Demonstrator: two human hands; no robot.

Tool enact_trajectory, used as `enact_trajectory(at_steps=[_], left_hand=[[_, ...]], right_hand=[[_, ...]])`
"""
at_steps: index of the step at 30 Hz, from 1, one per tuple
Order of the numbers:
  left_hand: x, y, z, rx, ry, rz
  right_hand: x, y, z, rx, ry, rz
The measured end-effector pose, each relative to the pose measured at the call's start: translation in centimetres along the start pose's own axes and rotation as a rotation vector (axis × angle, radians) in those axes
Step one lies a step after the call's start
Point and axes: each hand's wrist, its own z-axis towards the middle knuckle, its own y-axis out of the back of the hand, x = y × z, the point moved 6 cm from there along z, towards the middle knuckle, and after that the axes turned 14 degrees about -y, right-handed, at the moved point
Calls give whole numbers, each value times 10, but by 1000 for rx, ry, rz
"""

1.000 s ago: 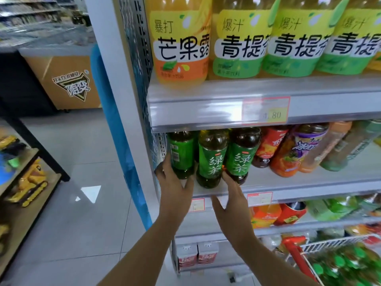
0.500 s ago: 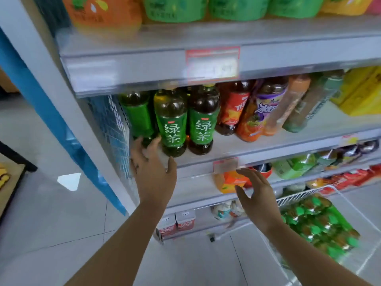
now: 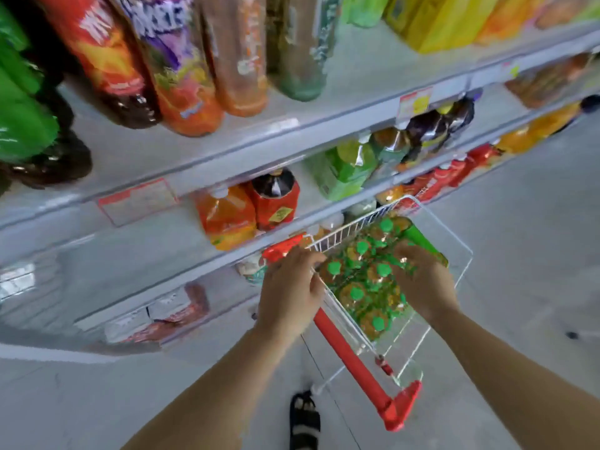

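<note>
A white wire shopping cart (image 3: 461, 254) with a red handle (image 3: 350, 355) stands beside the shelving. It holds several green-capped tea bottles (image 3: 360, 280), packed upright. My left hand (image 3: 289, 287) is at the cart's near-left rim with its fingers bent over the wire; blur hides whether it grips anything. My right hand (image 3: 422, 280) reaches down over the bottles, its fingers spread on their tops. Matching green-label tea bottles (image 3: 22, 125) stand on the shelf at the upper left.
Grey shelves (image 3: 227, 154) full of drink bottles and cartons fill the left and top. Orange and red bottles (image 3: 246, 209) sit on the shelf just left of the cart. My sandalled foot (image 3: 303, 420) is on the tiled floor (image 3: 519, 222) below the handle.
Both hands left the shelf's green tea bottles and dropped to the cart. My view swung down and right, so the cart sits in the middle.
</note>
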Motion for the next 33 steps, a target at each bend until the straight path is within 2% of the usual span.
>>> enact_trajectory(at_steps=[5, 9, 16, 19, 24, 29, 33], left_hand=[[7, -93, 40, 140, -35, 14], [20, -158, 78, 206, -63, 50], [74, -247, 128, 426, 26, 168], [89, -269, 127, 522, 86, 65], [102, -275, 127, 438, 81, -79], [107, -277, 127, 424, 49, -74], [108, -278, 127, 405, 37, -50]], right_hand=[[-83, -2, 77, 0, -152, -84], [-126, -22, 144, 66, -177, -133], [-130, -62, 239, 162, -33, -285], [-116, -80, 265, 203, 41, -300], [-94, -102, 305, 209, 129, -341], [-86, -115, 329, 217, 139, -500], [-84, -118, 334, 268, 115, -475]])
